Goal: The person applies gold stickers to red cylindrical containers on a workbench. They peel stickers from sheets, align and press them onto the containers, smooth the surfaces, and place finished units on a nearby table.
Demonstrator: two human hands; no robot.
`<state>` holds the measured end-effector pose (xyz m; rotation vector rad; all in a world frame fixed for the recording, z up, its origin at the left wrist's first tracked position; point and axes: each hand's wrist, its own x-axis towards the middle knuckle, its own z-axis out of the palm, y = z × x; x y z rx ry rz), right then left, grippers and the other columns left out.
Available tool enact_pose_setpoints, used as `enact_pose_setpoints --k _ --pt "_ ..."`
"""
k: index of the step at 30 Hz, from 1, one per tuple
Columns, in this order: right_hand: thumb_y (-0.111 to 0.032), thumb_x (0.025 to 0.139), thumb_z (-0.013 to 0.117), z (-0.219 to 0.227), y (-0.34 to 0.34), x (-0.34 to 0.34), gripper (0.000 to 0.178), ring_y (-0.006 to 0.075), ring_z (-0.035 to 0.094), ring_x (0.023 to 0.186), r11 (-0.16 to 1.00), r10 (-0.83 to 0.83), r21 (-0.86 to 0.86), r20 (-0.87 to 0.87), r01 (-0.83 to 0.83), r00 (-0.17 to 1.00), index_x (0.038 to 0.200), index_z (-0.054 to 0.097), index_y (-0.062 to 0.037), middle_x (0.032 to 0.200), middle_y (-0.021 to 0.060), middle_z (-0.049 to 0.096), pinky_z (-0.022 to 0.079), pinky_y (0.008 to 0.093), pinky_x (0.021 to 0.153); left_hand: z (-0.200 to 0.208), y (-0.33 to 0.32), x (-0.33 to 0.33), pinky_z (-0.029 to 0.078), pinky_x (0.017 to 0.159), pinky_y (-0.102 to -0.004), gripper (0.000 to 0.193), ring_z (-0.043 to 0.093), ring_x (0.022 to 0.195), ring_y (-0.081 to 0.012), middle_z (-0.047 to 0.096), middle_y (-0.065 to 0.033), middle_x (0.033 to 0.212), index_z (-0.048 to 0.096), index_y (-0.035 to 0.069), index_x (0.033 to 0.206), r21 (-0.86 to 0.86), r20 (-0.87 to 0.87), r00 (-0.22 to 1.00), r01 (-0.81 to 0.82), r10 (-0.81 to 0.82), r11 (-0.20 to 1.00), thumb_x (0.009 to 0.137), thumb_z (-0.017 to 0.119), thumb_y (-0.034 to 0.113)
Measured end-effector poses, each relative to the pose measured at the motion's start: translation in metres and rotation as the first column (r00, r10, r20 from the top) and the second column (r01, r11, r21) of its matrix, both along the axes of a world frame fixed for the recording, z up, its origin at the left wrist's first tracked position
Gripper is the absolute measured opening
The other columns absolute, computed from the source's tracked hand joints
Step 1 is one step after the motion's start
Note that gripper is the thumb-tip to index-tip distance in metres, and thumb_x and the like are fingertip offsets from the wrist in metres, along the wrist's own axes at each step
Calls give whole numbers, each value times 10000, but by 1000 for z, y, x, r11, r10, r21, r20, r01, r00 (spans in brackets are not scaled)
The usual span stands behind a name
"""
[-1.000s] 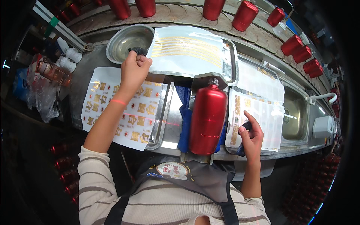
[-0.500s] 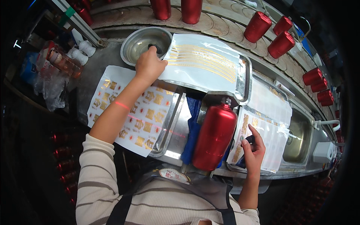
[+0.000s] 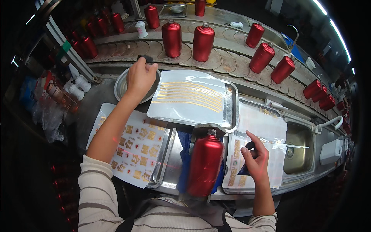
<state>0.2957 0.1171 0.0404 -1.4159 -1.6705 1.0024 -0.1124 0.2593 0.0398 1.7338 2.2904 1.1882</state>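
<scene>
My left hand (image 3: 141, 77) is above the metal bowl (image 3: 119, 86), its fingertips closed on a small black piece (image 3: 147, 59) whose kind I cannot make out. Beside the bowl lies a white sheet with gold stripes (image 3: 189, 96) on a metal tray (image 3: 232, 104). In front of me stands a glossy red bottle (image 3: 205, 166). To its right my right hand (image 3: 256, 159) grips a dark, flat-edged piece (image 3: 244, 170), partly hidden by the fingers, over a sheet of gold decals (image 3: 235, 154). Beneath my left forearm is another white sheet with gold decals (image 3: 135, 154).
A curved conveyor of overlapping plates (image 3: 228, 63) carries several red bottles (image 3: 203, 42) beyond the trays. At right are a sink (image 3: 309, 166), a white faucet (image 3: 333, 123) and a white plastic container (image 3: 333, 150). Plastic bags and a drink bottle (image 3: 63, 96) crowd the left.
My left hand has lifted out of the bowl with the black piece. The view has tilted up, showing more of the conveyor. My right hand stays near the decal sheet, holding its dark piece.
</scene>
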Motion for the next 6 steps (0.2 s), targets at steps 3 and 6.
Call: enact_pose_setpoints --k 3,6 --pt "-20 837 690 6 12 -8 534 10 379 530 997 36 67 28 -38 999 1360 584 -21 798 7 598 316 192 485 6 89 7 526 830 -410 486 681 946 -348 692 -212 989 598 -53 1013 290 77 996 25 -49 957 857 745 383" --pt "-54 821 712 12 26 -19 537 32 363 524 991 71 109 107 -83 992 1345 596 -23 832 29 609 316 206 486 26 169 25 476 955 -471 725 586 1107 -470 592 -344 1184 551 -83 1146 269 229 973 -98 36 958 795 764 515"
